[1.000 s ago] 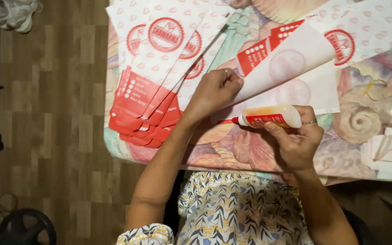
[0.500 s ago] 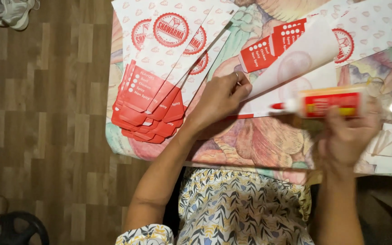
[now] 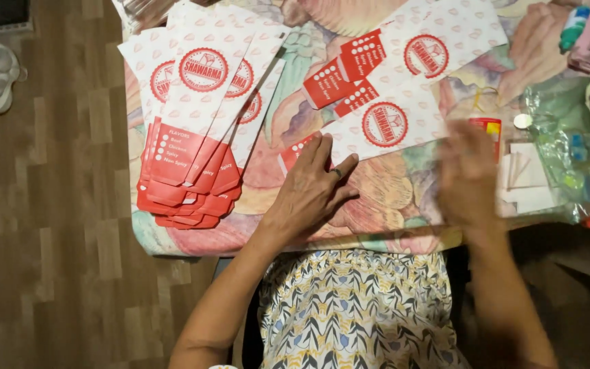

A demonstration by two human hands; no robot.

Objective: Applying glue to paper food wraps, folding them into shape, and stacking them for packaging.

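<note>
A fanned stack of finished red-and-white paper sleeves is lying at the table's left, more flat sleeves are waiting, left hand is pressing one flat, fingers spread, blurred right hand is nearing the glue tube, grip unclear.

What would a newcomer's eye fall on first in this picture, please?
Probably the fanned stack of white and red printed paper sleeves on the left of the flowery tablecloth. Next, the left hand, its fingers pressing flat the end of another white and red paper sleeve at the centre. The right hand is a blur beside it.
</note>
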